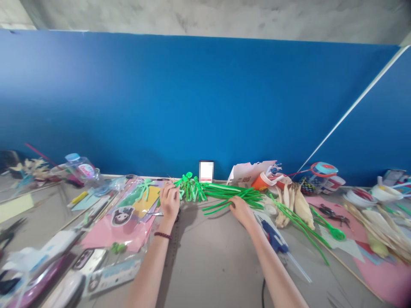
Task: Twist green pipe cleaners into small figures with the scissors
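My left hand [169, 200] is closed with curled fingers at the left side of a pile of bent green pipe-cleaner pieces [193, 190]. Its fingertips meet the edge of that pile, and whatever they may hold is too small to make out. To the right lies a thick bundle of straight green pipe cleaners [226, 191]. At the front edge of this bundle, my right hand [239, 208] has its fingers closed on a few green pipe cleaners [214, 208], whose ends stick out to the left. The fingertips are partly hidden.
A blue hot glue gun [272, 235] lies beside my right forearm. Pink sheets and packets [118, 231] spread at left, near a plastic bottle [81, 167]. Orange paper cups [261, 182], dried husks [303, 207] and scissors [330, 213] stand or lie at right. A blue panel [192, 102] rises behind.
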